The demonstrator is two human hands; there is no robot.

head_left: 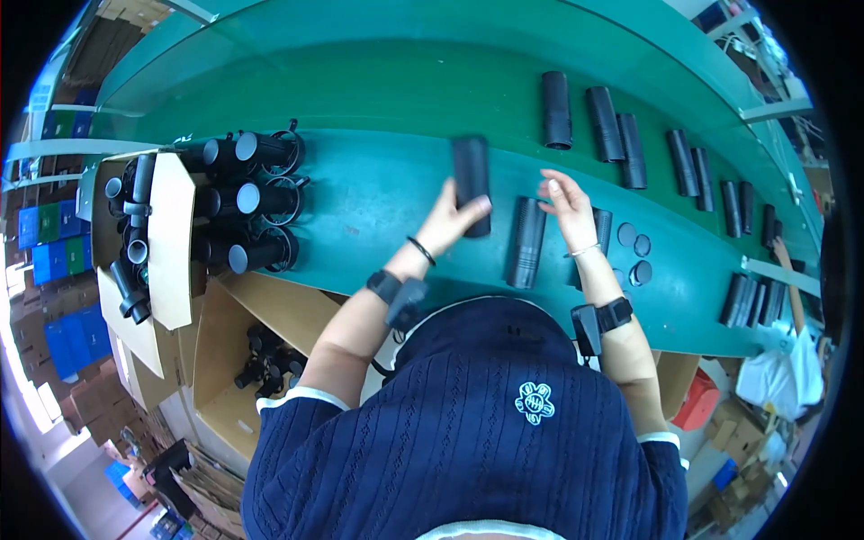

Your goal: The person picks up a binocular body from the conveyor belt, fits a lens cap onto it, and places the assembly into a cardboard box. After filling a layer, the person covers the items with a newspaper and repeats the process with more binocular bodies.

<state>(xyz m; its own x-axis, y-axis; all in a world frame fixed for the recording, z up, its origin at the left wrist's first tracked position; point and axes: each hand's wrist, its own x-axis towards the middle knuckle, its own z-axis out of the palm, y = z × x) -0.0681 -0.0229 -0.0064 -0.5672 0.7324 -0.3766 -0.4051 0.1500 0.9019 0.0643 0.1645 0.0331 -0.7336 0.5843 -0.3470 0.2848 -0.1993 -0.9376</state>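
— What's the state of that green bench (378, 193)?

— Running across the middle of the frame, with a good many black tubes already laid out. A spread row (630, 135) runs from upper centre off to the upper right, and another bunch (751, 300) lies at the right edge.

— And what's waiting?

— Plenty, I'd say. At the left, an open cardboard box (171, 238) is crammed with black parts, three black assemblies with ring ends (256, 202) lie stacked beside it, and a second carton (261, 360) lower left has more pieces inside.

— The hands?

— The left hand (447, 220) has its grip closed round a smooth black tube (471, 184), held upright just above the bench at centre. The right hand (569, 205) is spread, fingers loose, holding nothing, hovering above a ribbed black tube (526, 241) lying on the bench.

— Anything smaller?

— A few round black caps (635, 252) right of that hand. So: some tubes laid out, much stock untouched, as far as I can judge.
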